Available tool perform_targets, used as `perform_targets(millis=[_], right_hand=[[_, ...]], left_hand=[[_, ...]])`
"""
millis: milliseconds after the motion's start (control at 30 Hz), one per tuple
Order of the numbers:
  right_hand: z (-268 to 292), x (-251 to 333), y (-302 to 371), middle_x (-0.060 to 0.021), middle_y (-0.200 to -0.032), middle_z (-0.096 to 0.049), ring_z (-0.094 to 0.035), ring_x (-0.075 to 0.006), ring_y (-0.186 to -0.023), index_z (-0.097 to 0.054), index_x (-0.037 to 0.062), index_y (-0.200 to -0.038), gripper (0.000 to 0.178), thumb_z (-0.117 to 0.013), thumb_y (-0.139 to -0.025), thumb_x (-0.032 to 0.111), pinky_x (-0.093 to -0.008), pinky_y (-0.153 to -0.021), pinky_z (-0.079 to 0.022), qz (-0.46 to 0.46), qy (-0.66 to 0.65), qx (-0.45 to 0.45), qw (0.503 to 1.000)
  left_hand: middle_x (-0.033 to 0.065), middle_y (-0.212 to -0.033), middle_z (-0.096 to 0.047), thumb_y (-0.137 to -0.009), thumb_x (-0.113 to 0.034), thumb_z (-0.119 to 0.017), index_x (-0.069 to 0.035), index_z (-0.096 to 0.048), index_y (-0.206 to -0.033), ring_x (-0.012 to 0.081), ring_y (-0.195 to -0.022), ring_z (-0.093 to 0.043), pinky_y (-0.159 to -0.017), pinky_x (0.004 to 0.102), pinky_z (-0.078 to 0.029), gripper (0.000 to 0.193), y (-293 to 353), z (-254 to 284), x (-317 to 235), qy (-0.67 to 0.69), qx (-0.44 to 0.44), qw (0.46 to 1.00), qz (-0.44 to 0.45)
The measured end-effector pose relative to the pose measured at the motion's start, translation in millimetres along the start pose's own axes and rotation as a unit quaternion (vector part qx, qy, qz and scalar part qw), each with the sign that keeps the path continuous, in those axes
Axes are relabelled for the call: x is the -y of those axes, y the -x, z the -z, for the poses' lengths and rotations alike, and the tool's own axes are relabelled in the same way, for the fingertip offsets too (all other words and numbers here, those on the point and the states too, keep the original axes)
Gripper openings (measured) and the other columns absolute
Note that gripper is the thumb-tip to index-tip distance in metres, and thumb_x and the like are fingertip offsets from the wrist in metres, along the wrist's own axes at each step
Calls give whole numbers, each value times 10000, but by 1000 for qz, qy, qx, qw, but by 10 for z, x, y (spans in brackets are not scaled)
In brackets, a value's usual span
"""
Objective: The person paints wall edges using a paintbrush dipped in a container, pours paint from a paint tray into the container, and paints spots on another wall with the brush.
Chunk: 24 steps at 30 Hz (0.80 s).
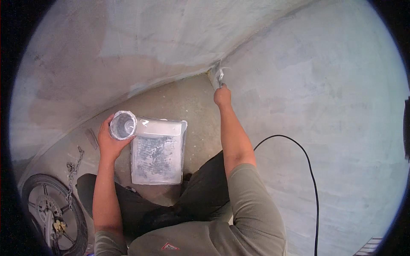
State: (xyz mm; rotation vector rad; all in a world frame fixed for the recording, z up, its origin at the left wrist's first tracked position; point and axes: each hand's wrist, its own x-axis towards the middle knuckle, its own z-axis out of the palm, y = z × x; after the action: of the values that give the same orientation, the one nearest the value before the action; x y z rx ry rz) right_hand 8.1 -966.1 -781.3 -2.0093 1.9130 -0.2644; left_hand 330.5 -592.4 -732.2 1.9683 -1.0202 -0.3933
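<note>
My left hand [112,138] is wrapped round a clear plastic cup [123,125] with white paint on its rim and inside. Beside it on the floor lies a paint tray [157,160], smeared with white, with a pool of white paint at its far end. Farther off, my right hand [222,96] grips a paintbrush [221,77] by its handle. The brush's white-coated tip is at the right wall, close to the corner where the two walls meet the floor. A fresh white streak shows by the tip.
Grey walls rise on the left [85,55] and right [324,106]. At the lower left stands a wheel [55,213] with a disc, next to a metal chain [72,170]. A black cable [314,179] arcs past my right arm.
</note>
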Motion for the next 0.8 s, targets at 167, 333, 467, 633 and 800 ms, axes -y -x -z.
perform_targets(millis=[167, 333, 467, 633, 800], right_hand=[[194, 114, -467, -315, -1071, -706, -675, -469, -1073, -628, -50, -1191, 345, -588, -887, 110, -512, -933, -538, 61, 53, 4, 997], [423, 284, -613, -342, -1110, -685, -665, -469, -1090, -669, -33, -1187, 355, -541, -891, 117, -510, -958, -527, 67, 8, -73, 995], [198, 283, -391, -315, -1085, -700, -679, -460, -1066, -674, -13, -1191, 339, -548, -898, 104, -505, -934, -546, 29, 41, -22, 999], [121, 364, -446, -258, -1036, -734, -708, -432, -1027, -687, -7, -1144, 279, -555, -925, 106, -486, -901, -573, 41, 69, -28, 996], [936, 698, -318, -275, -1018, -727, -710, -441, -978, -708, -5, -1122, 281, -544, -913, 86, -510, -879, -568, 72, 94, -72, 990]], left_hand=[[178, -1318, -633, -525, -221, -992, -16, -554, -1375, 324, -1225, -621, -1054, 423, -487, 978, 28, 2, -51, 1, -4, 1000, 18], [178, -1329, -627, -516, -215, -996, -13, -545, -1390, 318, -1239, -614, -1067, 422, -482, 1004, 27, 25, -90, -24, 5, 999, 32], [180, -1326, -629, -515, -226, -995, -8, -542, -1389, 321, -1230, -618, -1063, 425, -485, 1008, 33, -9, -40, 14, 10, 999, 30], [192, -1288, -650, -511, -237, -992, 14, -559, -1343, 335, -1196, -639, -1038, 432, -497, 971, 15, -15, 65, -8, 7, 1000, 17], [196, -1287, -659, -513, -225, -992, 9, -557, -1350, 335, -1196, -644, -1037, 427, -501, 972, -17, -52, 86, 11, 7, 1000, 15]])
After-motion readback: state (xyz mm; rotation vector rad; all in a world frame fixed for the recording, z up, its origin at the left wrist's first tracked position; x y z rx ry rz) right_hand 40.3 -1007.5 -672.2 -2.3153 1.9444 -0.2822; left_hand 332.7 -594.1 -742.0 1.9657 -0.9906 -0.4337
